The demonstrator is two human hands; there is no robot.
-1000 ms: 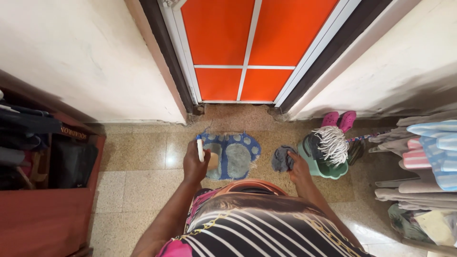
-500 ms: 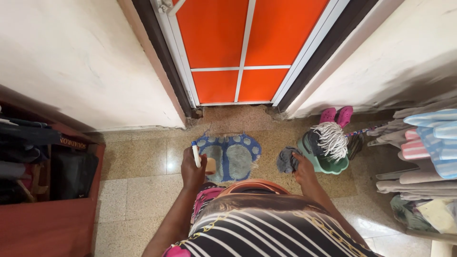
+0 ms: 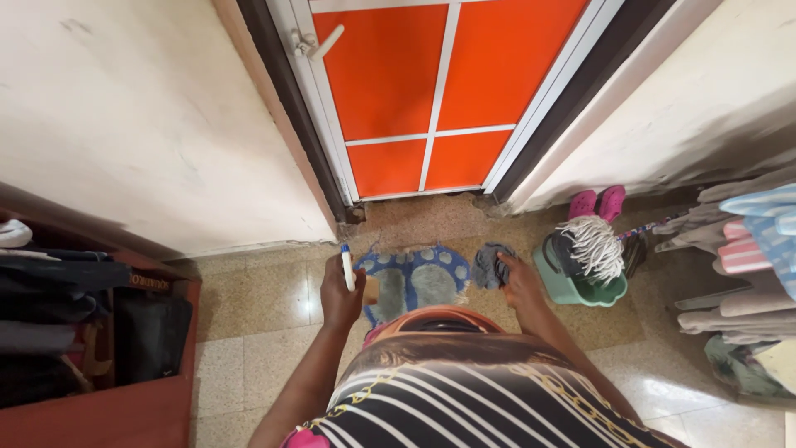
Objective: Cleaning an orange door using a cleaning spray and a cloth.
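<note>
The left hand (image 3: 338, 292) has its grip closed around a small bottle (image 3: 348, 265), white with a blue top and an amber, squarish lower part showing past the fingers; it stands upright in the fist. The right hand (image 3: 522, 284) pinches a grey rag (image 3: 491, 265), soft and bunched, the loose folds hanging ahead of the fingertips. Both are held low over the floor (image 3: 249, 290), just short of the closed orange door (image 3: 439, 83).

The bottle looks smooth and hard, and the fist covers only its middle (the top stands clear), so a slack hold could let it slide out and strike the stone-flecked tiles, which are glossy enough to reflect light. Any liquid landing there would likely make them slick underfoot. The rag's trailing end could brush the gritty, rougher strip of floor at the door's threshold.

Between the hands lies a blue mat (image 3: 414, 278), shaggy, shaped like a pair of feet with grey soles; its frayed edge and loose threads could catch a toe or skid on the polish. Toward the floor's right edge a green mop bucket (image 3: 576, 286) holds a stringy white mop head (image 3: 599, 242), with pink clogs (image 3: 599, 203) behind against the wall.
</note>
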